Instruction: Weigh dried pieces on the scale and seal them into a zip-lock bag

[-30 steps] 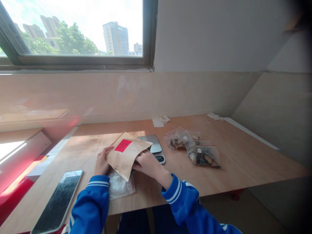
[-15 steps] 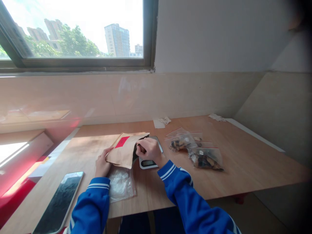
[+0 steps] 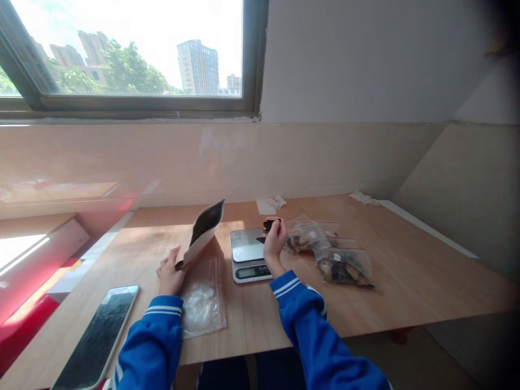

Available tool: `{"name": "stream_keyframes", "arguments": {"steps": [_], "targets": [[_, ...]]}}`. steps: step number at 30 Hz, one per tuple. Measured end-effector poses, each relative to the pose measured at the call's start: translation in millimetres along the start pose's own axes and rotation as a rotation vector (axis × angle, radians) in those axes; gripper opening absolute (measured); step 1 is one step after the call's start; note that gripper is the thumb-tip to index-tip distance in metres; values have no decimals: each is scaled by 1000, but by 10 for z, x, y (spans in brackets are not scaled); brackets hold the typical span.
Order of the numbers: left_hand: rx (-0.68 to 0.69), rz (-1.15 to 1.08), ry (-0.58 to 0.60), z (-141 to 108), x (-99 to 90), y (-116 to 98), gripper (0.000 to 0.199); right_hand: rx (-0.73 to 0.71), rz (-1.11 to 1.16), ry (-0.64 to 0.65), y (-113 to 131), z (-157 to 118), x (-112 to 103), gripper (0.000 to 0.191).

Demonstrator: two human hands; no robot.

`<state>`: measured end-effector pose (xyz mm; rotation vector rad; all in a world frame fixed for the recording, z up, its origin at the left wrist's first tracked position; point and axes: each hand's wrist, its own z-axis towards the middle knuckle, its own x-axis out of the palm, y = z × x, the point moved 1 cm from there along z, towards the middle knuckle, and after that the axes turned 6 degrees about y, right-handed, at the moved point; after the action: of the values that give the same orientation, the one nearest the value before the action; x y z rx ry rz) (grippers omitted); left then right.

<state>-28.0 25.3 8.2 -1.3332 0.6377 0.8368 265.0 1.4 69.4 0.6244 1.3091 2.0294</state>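
Note:
My left hand grips the lower end of a brown paper pouch, tilted so its dark open mouth faces up and right. My right hand is closed on some dark, thin dried pieces that look like dried mushroom or fungus; their exact kind cannot be made out. It hovers by the right side of a small digital scale with a bare metal plate. Below the pouch lies a clear zip bag, flat on the table.
Several clear zip bags of dark and tan dried pieces lie right of the scale. A phone rests at the table's left. White paper and crumpled tissue sit along the back edge, by the wall.
My right hand has come out of the pouch's mouth and moved right, now holding dark pieces. The pouch has tipped more upright and shifted left, uncovering the scale.

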Motion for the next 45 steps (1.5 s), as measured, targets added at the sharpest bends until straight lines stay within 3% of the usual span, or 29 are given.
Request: {"name": "stream_keyframes", "arguments": {"steps": [7,15,21,25,30,40,45], "targets": [[5,67,14,46,24,53,52,24,-462,315,-203,38,181,31],[3,71,3,43,27,47,50,-1,-330,479,-384,85,192,29],[-6,68,11,45,30,56,50,-90,-322,691,-353,82,208,26],[2,60,-6,44,27,54,49,-111,-382,758,-327,60,184,21],[-3,50,2,37,26,43,50,-122,-381,746,-330,98,130,28],[-5,60,16,49,45,75,49,-93,-430,562,-595,282,-25,41],[-5,68,17,43,34,57,49,-60,-503,488,-665,299,-102,31]]}}
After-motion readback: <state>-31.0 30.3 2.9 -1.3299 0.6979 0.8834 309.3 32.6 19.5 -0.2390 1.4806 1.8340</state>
